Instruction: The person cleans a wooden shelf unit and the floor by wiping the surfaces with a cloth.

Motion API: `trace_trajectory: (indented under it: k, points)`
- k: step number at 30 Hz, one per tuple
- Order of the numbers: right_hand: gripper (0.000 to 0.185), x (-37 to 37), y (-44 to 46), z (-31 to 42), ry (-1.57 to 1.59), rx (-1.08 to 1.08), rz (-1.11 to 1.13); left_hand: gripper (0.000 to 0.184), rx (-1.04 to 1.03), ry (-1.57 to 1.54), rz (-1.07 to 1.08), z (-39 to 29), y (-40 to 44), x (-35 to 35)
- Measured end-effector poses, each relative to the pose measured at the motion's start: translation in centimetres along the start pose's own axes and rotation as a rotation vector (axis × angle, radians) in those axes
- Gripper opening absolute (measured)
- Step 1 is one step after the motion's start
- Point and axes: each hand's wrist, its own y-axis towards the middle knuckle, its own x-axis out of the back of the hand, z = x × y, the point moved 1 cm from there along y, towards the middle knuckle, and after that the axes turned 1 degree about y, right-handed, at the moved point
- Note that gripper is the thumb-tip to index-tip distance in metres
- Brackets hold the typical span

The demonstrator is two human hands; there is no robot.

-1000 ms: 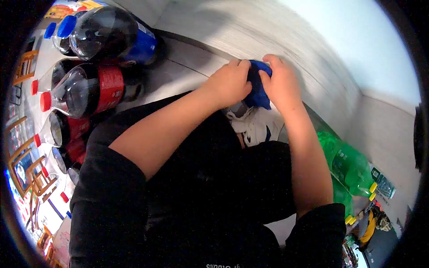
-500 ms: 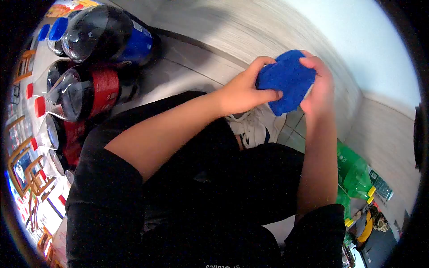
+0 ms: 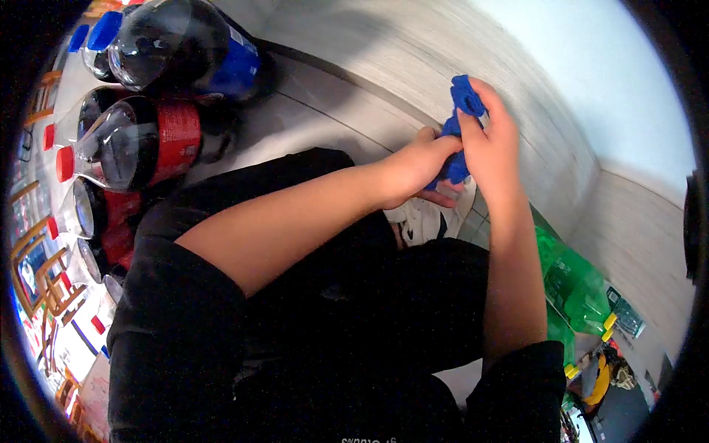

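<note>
Cloth: the blue cloth [image 3: 453, 131] is bunched up between the two hands, off the floor [image 3: 310, 111] and in front of the wood-grain panel [image 3: 413, 55].
Left hand: the left hand [image 3: 413, 168] is closed on the lower part of the cloth, its thumb lying across the folds; some of its fingers show beneath, partly spread.
Right hand: the right hand [image 3: 491, 148] has the upper part of the cloth pinched between thumb and bent forefinger, with a crumpled end showing between them; its other fingers are mostly hidden.
Hands together: they are close at the cloth; whether they touch each other, I cannot tell.
Shoe: a white shoe [image 3: 425, 220] with a dark mark is just below the left hand, partly covered by it and by the black trousers [image 3: 332, 280].
Dark bottles: on the left is a group of large bottles of dark drink. Nearest the panel is a blue-labelled bottle [image 3: 173, 48] with a blue cap; beside it is a red-labelled bottle [image 3: 140, 144] with a red cap, and more red-capped ones are below.
Green bottles: green bottles [image 3: 580, 284] with yellow caps are to the right of the right forearm.
Wall: pale wall [image 3: 583, 81] shows above the panel.
Far left: wooden chairs [image 3: 55, 284] show, small and distorted, near the edge of the view.
</note>
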Motion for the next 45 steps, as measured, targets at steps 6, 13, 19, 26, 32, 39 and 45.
trace_trajectory:
  k: [6,13,19,26,32,39,45]
  points:
    - [0.044,0.3,0.4,-0.7,-0.731,0.086,0.166,0.039,0.038,-0.195,0.113,1.6,0.8,0.7]
    - [0.041,-1.1,-0.3,0.5,-0.962,0.042,0.278,0.040,0.108,-0.288,0.122,1.7,1.5,1.2]
    - [0.037,-1.4,-0.7,-0.4,-0.937,0.075,0.212,0.044,0.173,-0.169,0.010,1.5,0.9,0.6]
    - [0.039,-1.4,-0.8,0.2,-1.007,0.080,0.276,0.046,0.132,-0.082,0.051,1.9,0.9,0.8]
    - [0.040,-1.2,-0.9,0.0,-0.997,0.078,0.258,0.044,0.133,-0.076,0.008,1.2,0.3,0.4]
    - [0.040,-1.4,-0.5,0.0,-0.976,0.071,0.267,0.039,0.119,-0.104,0.023,1.2,0.3,0.4]
    - [0.042,-0.8,-0.8,0.4,-1.054,0.059,0.340,0.039,0.146,-0.116,0.076,1.9,0.7,0.3]
